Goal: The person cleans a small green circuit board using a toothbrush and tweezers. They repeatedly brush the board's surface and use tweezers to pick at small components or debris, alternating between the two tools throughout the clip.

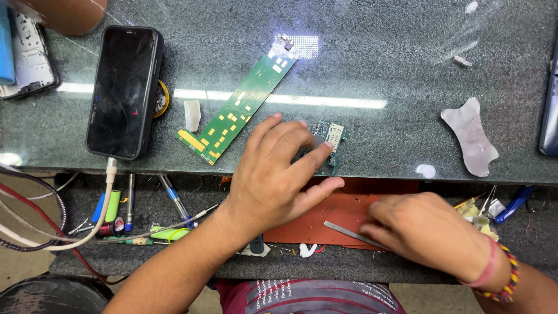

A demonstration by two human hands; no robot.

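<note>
My left hand (278, 174) lies flat on the glass-topped bench, fingers spread over a small dark green circuit board (326, 138) near the front edge. It holds the board down; part of the board is hidden under the fingers. My right hand (421, 228) is lower, over a red mat (325, 221) on the shelf below, its fingers pinching the end of a thin flat metal tool (349, 231) that lies on the mat. A long green circuit board (241, 104) with yellow pads lies diagonally just left of my left hand.
A black phone (123, 90) with a plugged cable (107, 192) lies at left. A pale curved plastic piece (471, 136) sits at right. Pens and small tools (139, 212) crowd the lower shelf at left. A white case (26, 58) is at far left.
</note>
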